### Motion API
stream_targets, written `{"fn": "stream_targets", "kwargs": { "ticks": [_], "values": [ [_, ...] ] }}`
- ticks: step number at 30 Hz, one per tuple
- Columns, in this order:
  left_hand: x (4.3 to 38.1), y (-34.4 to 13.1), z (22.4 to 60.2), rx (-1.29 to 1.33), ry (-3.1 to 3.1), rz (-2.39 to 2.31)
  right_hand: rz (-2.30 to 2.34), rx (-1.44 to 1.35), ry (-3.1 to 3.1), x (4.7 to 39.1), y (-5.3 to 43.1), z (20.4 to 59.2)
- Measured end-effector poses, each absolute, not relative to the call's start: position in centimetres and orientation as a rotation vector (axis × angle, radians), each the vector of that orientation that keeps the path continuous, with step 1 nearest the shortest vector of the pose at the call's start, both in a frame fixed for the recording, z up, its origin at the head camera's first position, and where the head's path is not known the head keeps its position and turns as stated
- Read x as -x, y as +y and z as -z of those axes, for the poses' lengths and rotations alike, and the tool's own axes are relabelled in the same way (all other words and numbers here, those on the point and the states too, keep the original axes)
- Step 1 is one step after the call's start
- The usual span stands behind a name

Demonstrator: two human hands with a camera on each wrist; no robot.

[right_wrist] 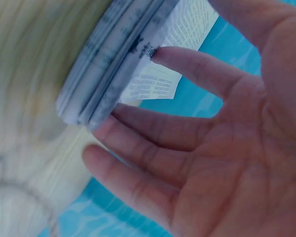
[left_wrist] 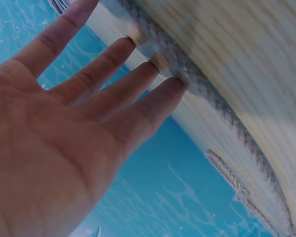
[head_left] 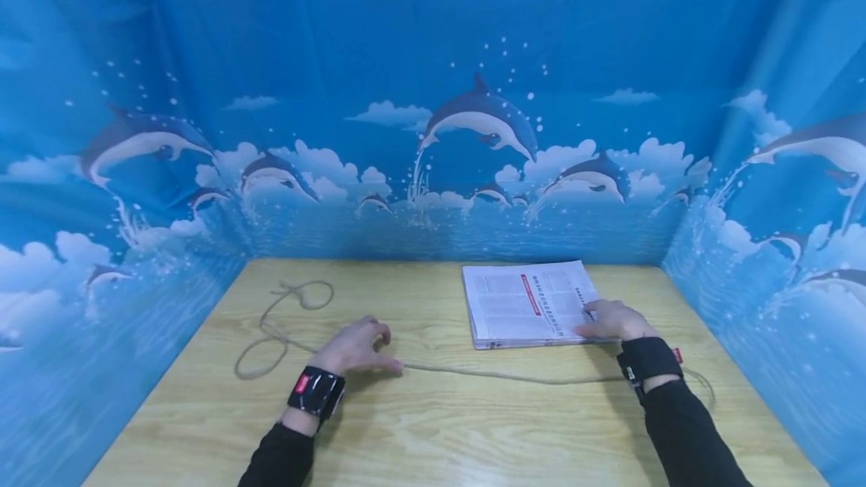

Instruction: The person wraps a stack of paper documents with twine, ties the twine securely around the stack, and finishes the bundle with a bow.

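Observation:
A stack of folded newspapers (head_left: 497,303) lies flat at the back right of the table. My right hand (head_left: 612,322) is at its right edge; in the right wrist view its loosely extended fingers (right_wrist: 138,131) touch the side of the folded layers (right_wrist: 116,59). A thin beige rope (head_left: 487,375) runs across the table in front of the stack, passing beneath my right wrist. My left hand (head_left: 355,348) is over the rope at the left, fingers spread. In the left wrist view, the fingertips (left_wrist: 175,86) are close to the braided rope (left_wrist: 227,113); contact is unclear.
The rope's left end lies in loose loops (head_left: 260,374) toward the back left, and its right end curves (head_left: 707,389) near the right edge. A wooden table (head_left: 433,434) is enclosed at the back and sides by a blue dolphin-print curtain (head_left: 406,36).

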State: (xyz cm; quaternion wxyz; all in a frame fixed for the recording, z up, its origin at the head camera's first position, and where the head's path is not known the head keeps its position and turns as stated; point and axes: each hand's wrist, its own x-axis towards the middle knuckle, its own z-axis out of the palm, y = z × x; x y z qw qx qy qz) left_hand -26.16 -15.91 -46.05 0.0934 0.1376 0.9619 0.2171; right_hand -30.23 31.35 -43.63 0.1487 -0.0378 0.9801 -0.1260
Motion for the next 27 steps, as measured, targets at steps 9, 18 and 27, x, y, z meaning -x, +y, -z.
{"fn": "stream_targets", "kwargs": {
  "ticks": [9,18,27],
  "values": [
    [26.3,-15.1,46.2,-0.407,2.861,-0.722,0.383,0.154,2.852,29.7,27.4,44.3],
    [27.9,-12.9,46.6,-0.495,2.839,-0.832,0.506,0.185,2.883,29.4,24.9,44.7],
    [28.6,-11.0,46.2,-0.194,2.757,-1.226,0.554,0.18,2.869,29.4,22.1,44.8]
  ]
}}
